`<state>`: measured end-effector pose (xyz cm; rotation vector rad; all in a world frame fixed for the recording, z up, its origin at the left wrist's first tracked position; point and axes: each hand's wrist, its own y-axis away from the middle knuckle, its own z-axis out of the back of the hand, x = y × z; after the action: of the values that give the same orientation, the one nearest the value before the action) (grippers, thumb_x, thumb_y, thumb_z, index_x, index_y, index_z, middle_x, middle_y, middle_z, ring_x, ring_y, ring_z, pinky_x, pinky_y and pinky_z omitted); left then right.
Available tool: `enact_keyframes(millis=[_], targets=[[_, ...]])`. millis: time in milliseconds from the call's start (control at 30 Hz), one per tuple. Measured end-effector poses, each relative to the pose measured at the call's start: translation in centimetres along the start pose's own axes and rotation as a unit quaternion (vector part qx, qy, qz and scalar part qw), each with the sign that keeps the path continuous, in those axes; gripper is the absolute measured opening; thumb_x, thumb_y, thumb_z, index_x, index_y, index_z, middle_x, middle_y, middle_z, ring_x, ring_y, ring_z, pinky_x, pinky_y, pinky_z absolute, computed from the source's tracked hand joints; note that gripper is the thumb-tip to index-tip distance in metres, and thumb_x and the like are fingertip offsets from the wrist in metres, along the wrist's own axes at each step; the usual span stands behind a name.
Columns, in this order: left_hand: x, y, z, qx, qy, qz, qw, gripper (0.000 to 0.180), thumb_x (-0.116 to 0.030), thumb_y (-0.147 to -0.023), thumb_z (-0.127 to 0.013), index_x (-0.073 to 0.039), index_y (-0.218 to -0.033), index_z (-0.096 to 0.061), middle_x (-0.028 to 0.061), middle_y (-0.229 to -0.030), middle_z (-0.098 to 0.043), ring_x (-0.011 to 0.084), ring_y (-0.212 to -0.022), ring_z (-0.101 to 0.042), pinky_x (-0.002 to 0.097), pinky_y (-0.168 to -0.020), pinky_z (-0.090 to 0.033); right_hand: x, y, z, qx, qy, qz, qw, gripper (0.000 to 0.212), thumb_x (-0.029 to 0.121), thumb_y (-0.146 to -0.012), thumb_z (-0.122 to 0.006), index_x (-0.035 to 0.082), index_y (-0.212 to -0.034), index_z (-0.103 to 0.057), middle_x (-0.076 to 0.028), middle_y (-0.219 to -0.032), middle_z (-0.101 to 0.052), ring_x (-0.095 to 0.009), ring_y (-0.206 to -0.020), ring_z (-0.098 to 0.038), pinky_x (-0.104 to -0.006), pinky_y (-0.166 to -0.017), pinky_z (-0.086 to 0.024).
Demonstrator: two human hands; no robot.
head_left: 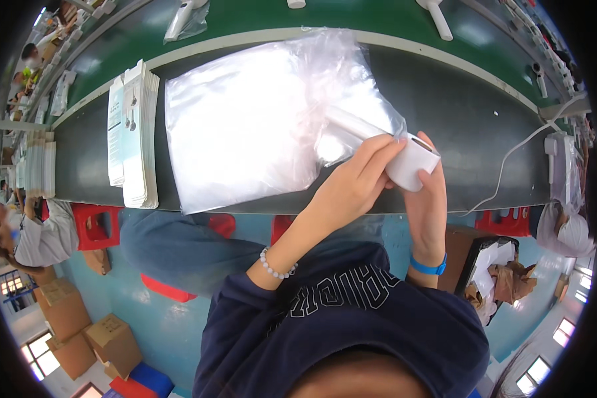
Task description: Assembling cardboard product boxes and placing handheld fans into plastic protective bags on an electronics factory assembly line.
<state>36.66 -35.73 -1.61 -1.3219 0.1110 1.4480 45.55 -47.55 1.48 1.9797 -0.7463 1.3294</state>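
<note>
A white handheld appliance (412,164) with a wide head and slim handle is tilted over the bench's near edge. Its handle lies inside a clear plastic bag (360,71), while the head sticks out of the bag's mouth. My right hand (434,194) is wrapped round the head from the right, thumb in front. With bent fingers, my left hand (357,180) grips the bag's edge where it meets the head; some of those fingertips are hidden. Left of the appliance, a thick pile of clear plastic bags (239,126) lies flat on the dark bench.
Flat printed cartons (139,139) are stacked left of the bags. A white cable (504,159) runs across the bench at right. More white appliances (435,18) lie on the green strip beyond. An open box (487,268) of crumpled paper stands at lower right; people sit on both sides.
</note>
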Motion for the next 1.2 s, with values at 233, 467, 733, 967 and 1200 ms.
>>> enact_keyframes(millis=[233,467,733,967,1200], targets=[[-0.3,0.1,1.3,0.04,0.211,0.069,0.974,0.061,0.014,-0.073,-0.068,0.0,-0.129,-0.05,0.0127,-0.127,-0.043,0.0147,-0.081,-0.063,0.0274,-0.075,-0.055,1.8,-0.5,0.8,0.036,0.077,0.092,0.992,0.072,-0.005,-0.071,-0.072,0.0,-0.135,-0.037,-0.015,-0.127,-0.049,-0.023,-0.118,-0.05,-0.0354,-0.098,-0.042],[-0.5,-0.3,1.7,-0.019,0.289,0.101,0.952,0.057,0.012,-0.072,-0.07,0.0,-0.126,-0.053,0.0138,-0.127,-0.046,0.0128,-0.082,-0.065,0.0251,-0.077,-0.056,1.9,-0.8,1.1,0.015,0.313,0.241,0.919,0.07,0.005,-0.064,-0.082,0.001,-0.126,-0.049,-0.008,-0.115,-0.056,-0.017,-0.105,-0.054,-0.0303,-0.09,-0.043],[-0.4,-1.7,1.5,0.027,0.217,0.016,0.976,0.058,0.01,-0.073,-0.066,-0.003,-0.128,-0.054,0.0124,-0.126,-0.049,0.0113,-0.078,-0.061,0.0249,-0.075,-0.053,1.0,-1.0,-0.2,-0.05,0.346,0.254,0.902,0.064,0.006,-0.065,-0.08,-0.001,-0.123,-0.053,-0.007,-0.109,-0.056,-0.015,-0.094,-0.053,-0.0293,-0.087,-0.042],[-0.1,-2.9,2.6,0.078,0.271,0.046,0.958,0.061,0.01,-0.074,-0.063,-0.005,-0.132,-0.05,0.0121,-0.131,-0.046,0.0129,-0.077,-0.061,0.0257,-0.073,-0.053,3.0,-2.1,2.4,0.074,0.311,0.158,0.934,0.066,-0.002,-0.07,-0.072,0.001,-0.131,-0.047,-0.008,-0.107,-0.056,-0.016,-0.098,-0.055,-0.0284,-0.088,-0.042],[0.3,-3.1,2.1,0.116,0.321,0.048,0.939,0.052,0.012,-0.073,-0.061,-0.004,-0.123,-0.058,0.0099,-0.127,-0.051,0.0116,-0.075,-0.059,0.0238,-0.069,-0.05,6.1,-5.4,2.9,0.225,0.449,0.262,0.824,0.094,0.01,-0.06,-0.08,0.003,-0.142,-0.035,-0.013,-0.117,-0.049,-0.024,-0.114,-0.047,-0.0338,-0.097,-0.035]])
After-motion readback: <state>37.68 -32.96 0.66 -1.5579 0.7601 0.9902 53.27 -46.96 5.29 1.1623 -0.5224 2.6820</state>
